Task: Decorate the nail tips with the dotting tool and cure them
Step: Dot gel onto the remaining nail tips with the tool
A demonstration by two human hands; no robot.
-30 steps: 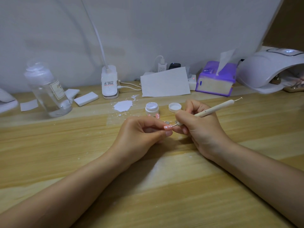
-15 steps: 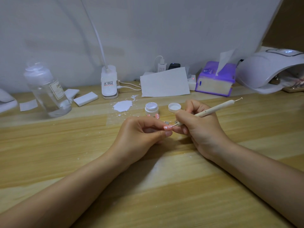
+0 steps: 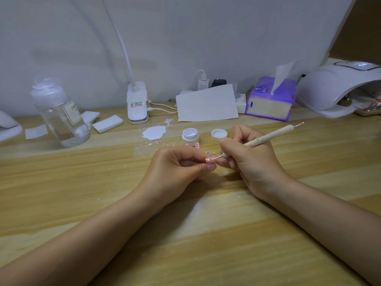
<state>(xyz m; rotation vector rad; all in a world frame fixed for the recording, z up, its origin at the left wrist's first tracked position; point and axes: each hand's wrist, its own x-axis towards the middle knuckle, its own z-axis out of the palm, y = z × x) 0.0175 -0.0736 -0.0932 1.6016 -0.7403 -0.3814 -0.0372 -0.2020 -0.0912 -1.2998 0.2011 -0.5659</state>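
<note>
Head view: a pink nail tip point(image 3: 210, 160) is pinched between left hand point(image 3: 177, 170) thumb and forefinger, mid-table, near the open gel pot point(image 3: 190, 137). The dotting tool point(image 3: 266, 139) is gripped pen-style by the right hand point(image 3: 253, 159), its point at the tip. Dots are best placed lightly, evenly spaced, wrists braced on the table.

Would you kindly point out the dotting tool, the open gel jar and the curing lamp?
dotting tool point(image 3: 268, 138): head view, middle of its pale handle.
open gel jar point(image 3: 190, 137): head view, its white side wall.
curing lamp point(image 3: 334, 85): head view, its white domed top.
</note>
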